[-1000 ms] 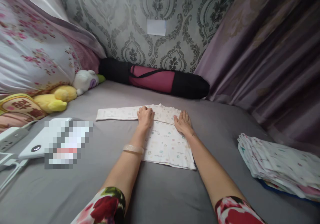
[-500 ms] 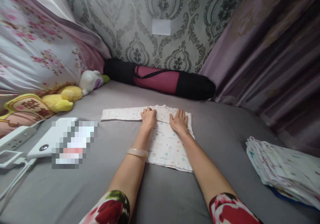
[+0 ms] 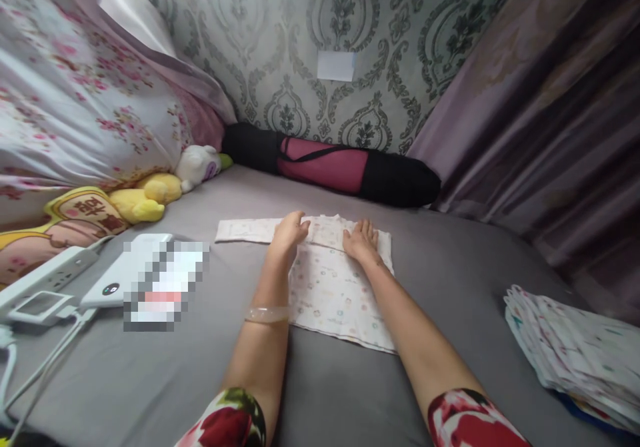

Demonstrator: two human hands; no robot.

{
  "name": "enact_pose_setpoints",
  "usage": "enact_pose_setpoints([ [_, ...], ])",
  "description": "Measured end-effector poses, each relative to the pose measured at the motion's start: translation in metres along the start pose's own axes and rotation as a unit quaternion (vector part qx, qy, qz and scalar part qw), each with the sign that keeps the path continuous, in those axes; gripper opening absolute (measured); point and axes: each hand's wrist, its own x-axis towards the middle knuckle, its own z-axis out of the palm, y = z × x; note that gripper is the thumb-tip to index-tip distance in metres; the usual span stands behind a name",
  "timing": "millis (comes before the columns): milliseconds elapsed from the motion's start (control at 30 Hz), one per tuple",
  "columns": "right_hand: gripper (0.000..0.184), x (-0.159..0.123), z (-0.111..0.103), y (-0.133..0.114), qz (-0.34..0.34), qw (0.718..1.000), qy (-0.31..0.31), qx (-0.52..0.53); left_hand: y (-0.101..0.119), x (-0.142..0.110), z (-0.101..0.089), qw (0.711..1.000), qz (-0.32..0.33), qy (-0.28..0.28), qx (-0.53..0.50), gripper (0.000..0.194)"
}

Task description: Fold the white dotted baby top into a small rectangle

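A small white long-sleeved shirt with a little coloured print (image 3: pixel 335 287) lies on the grey bed sheet, one side folded inward. One sleeve stretches out flat to the left, and the other side's sleeve lies across the top part. My right hand (image 3: pixel 363 240) rests flat on the upper right of the shirt, fingers spread. At the root of the left sleeve is my left hand (image 3: pixel 290 232), turned on its side with its thumb apart and nothing visible in it. A pale bangle (image 3: pixel 267 314) circles my left wrist.
A stack of folded cloths (image 3: pixel 575 354) sits at the right. On the left lie a white power bank (image 3: pixel 127 270), a blurred-out item (image 3: pixel 167 287), a power strip (image 3: pixel 55 277) with cables and plush toys (image 3: pixel 150 197). A black and pink roll bag (image 3: pixel 325 164) lies along the wall.
My left hand has loosened from the cloth, shifted slightly left and turned on its side. My right hand stays flat on the shirt. The camera view has shifted a little.
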Motion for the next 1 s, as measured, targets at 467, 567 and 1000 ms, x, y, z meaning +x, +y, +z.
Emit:
enact_pose_setpoints([
  [467, 0.067, -0.005, 0.029, -0.041, -0.064, 0.998, 0.026, 0.008, -0.073, -0.007, -0.037, 0.931, -0.312, 0.182, 0.056, 0.034],
  [567, 0.067, -0.005, 0.024, -0.041, -0.061, 0.998, 0.009, 0.008, -0.071, -0.004, -0.028, 0.922, -0.331, 0.195, 0.04, 0.037],
  [1000, 0.059, -0.009, 0.028, -0.073, -0.202, 0.979, 0.019, 0.036, -0.08, 0.004, -0.023, 0.89, -0.364, 0.275, 0.01, 0.047],
])
